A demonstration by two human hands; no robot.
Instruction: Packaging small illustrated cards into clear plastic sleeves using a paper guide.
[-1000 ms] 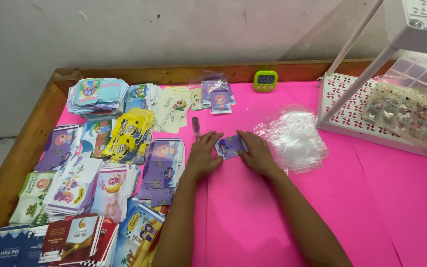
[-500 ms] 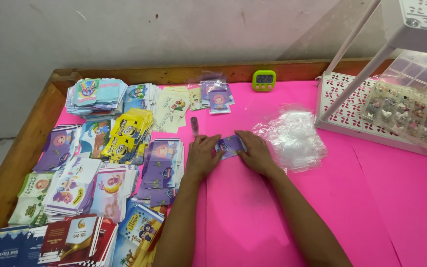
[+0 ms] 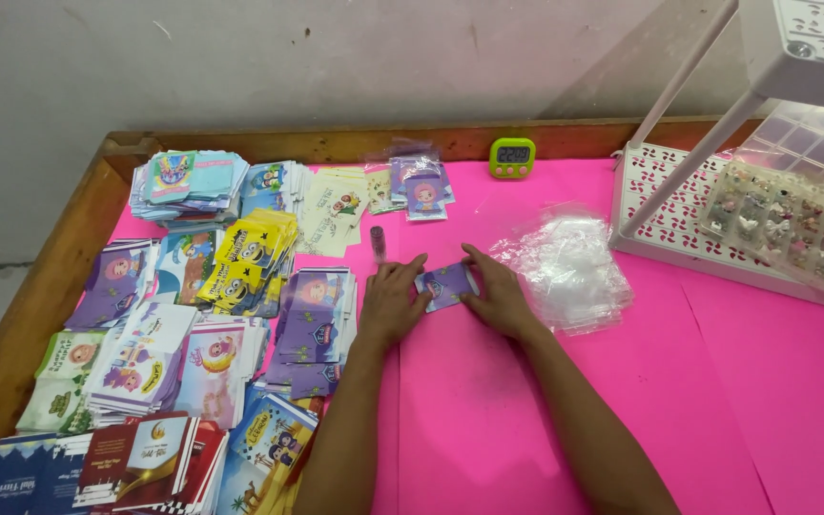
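A small purple printed card (image 3: 446,283) lies on the pink table cover (image 3: 488,410), held between both my hands. My left hand (image 3: 392,303) presses its left edge with fingers spread flat. My right hand (image 3: 497,294) grips its right edge with thumb and fingers. A small dark tube (image 3: 378,242) lies just beyond my left hand.
Several stacks of colourful printed cards (image 3: 240,262) fill the table's left side. A heap of clear plastic sleeves (image 3: 565,267) lies right of my hands. A green digital timer (image 3: 512,156) stands at the back. A white slotted rack (image 3: 679,205) and a clear bead organiser (image 3: 789,224) stand at the right.
Both hands stay on the purple card; they have shifted very slightly and the card looks a little more flattened on the table.
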